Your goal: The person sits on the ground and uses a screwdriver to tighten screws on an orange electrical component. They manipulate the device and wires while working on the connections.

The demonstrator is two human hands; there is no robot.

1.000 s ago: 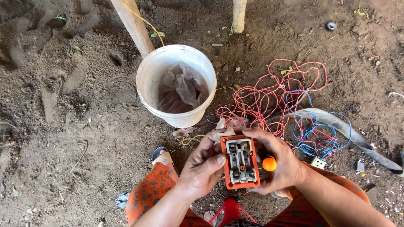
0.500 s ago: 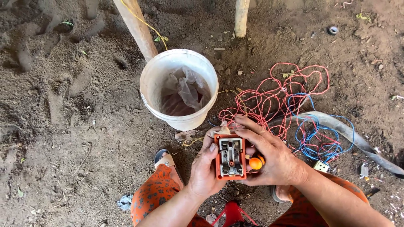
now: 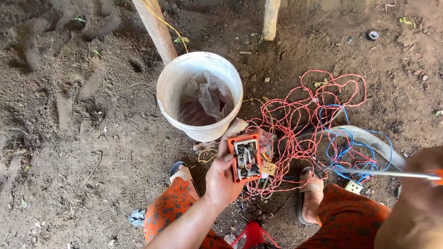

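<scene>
White plastic bucket (image 3: 199,94) stands on the dirt, upper left of the left hand (image 3: 224,177), which grips an orange switch box (image 3: 246,157) above the knees. Tangled red and blue wires (image 3: 318,124) lie right of it. Right hand (image 3: 422,177), blurred at the right edge, clasps a screwdriver (image 3: 385,173) pointing left.

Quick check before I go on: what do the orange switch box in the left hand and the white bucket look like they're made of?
The switch box, held in the left hand, looks like moulded orange plastic with a matte shell; grey metal parts show in its open face. The bucket looks like white plastic, scuffed and dirt-stained, with a thin, even rim. A crumpled clear plastic bag lies inside it.
</scene>
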